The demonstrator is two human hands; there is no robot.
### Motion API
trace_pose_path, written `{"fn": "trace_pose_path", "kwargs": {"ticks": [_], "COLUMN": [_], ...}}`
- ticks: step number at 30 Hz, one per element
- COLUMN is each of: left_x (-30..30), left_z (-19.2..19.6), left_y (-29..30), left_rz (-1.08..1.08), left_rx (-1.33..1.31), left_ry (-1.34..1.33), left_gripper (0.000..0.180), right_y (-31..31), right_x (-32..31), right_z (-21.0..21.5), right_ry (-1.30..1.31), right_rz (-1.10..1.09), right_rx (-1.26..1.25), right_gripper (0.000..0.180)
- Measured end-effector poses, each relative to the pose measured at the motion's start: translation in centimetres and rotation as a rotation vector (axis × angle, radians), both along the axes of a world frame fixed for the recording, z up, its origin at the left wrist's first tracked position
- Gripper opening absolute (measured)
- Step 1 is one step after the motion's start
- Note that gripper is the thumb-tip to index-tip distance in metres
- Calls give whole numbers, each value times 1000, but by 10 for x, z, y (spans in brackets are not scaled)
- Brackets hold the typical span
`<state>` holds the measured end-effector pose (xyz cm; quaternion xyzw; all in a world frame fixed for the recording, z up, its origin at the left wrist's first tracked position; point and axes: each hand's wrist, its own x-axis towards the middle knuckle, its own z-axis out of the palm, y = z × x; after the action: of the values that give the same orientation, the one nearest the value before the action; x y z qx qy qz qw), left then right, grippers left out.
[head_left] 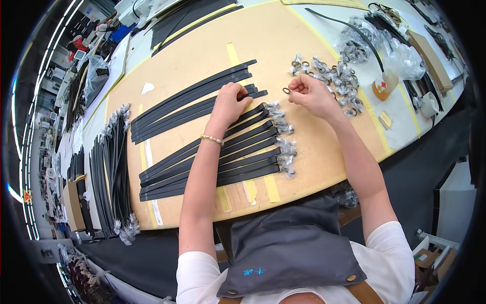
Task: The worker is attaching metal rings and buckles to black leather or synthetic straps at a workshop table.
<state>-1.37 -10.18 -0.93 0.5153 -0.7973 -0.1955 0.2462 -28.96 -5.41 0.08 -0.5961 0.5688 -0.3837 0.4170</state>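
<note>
My right hand [315,97] pinches a small dark metal ring [287,91] between thumb and fingers, just left of a pile of similar rings [345,81], many in clear plastic wrap. My left hand [231,102] is closed at the end of a black strap [258,94], which pokes out past the fingers toward the ring; the ring and strap are apart. More plain black straps [187,92] lie fanned out beyond that wrist. Under my left forearm, nearer to me, lies a row of black straps [243,149] with plastic-wrapped metal fittings [286,147] at their right ends.
A thick bundle of black straps [109,162] hangs over the tan tabletop's left edge. At the right stand a yellow-amber container [383,87], a white cup [430,104] and clear plastic bags [405,58]. Wide black strips [190,20] lie at the far edge.
</note>
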Motion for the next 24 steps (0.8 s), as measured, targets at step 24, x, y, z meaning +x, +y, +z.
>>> {"fn": "trace_pose_path", "kwargs": {"ticks": [24], "left_x": [8], "left_z": [51], "left_y": [56], "left_rz": [-171], "left_rx": [235], "left_ry": [543], "left_gripper": [18], "right_y": [10], "right_x": [28], "right_z": [-6], "right_ry": [-900], "right_rz": [282], "right_rx": [28], "right_gripper": [12]}}
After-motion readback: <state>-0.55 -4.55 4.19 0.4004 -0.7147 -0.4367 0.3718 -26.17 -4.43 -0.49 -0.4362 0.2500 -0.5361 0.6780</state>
